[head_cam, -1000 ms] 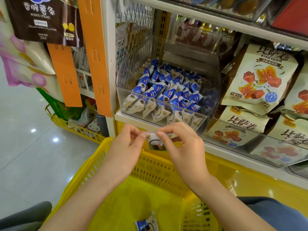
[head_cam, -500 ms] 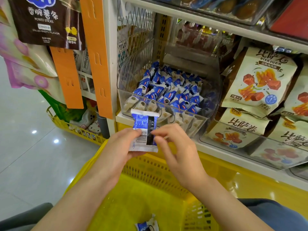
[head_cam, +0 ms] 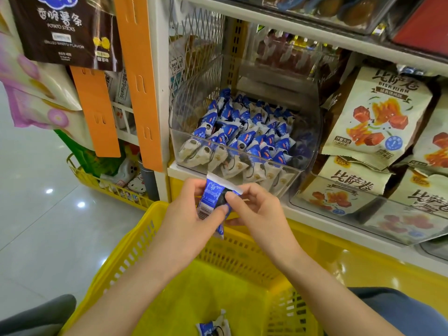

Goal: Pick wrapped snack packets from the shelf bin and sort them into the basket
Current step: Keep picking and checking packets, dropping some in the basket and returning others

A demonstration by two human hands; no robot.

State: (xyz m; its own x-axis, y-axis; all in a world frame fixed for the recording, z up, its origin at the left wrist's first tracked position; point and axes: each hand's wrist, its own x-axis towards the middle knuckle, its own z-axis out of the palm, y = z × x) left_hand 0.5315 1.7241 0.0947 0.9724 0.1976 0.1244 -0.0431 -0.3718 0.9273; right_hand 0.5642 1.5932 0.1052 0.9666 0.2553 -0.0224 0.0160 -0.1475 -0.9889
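Note:
A blue and white snack packet (head_cam: 211, 195) is held between both hands over the far rim of the yellow basket (head_cam: 135, 246). My left hand (head_cam: 191, 221) grips its lower left side, barcode facing up. My right hand (head_cam: 257, 212) pinches its right edge with thumb and fingers. Just behind, the clear shelf bin (head_cam: 305, 151) holds several more blue and white packets (head_cam: 242, 132). One packet (head_cam: 213, 327) lies on the basket floor near the bottom of the view.
Large cream snack bags (head_cam: 378, 117) fill the bins to the right. Orange strips (head_cam: 138, 76) and hanging bags (head_cam: 65, 30) flank the shelf post on the left. A low yellow rack (head_cam: 109, 187) stands on the tiled floor (head_cam: 36, 226).
The packet was turned from edge-on to its barcode side, then tilted and lowered slightly. Both hands stayed on it above the basket rim.

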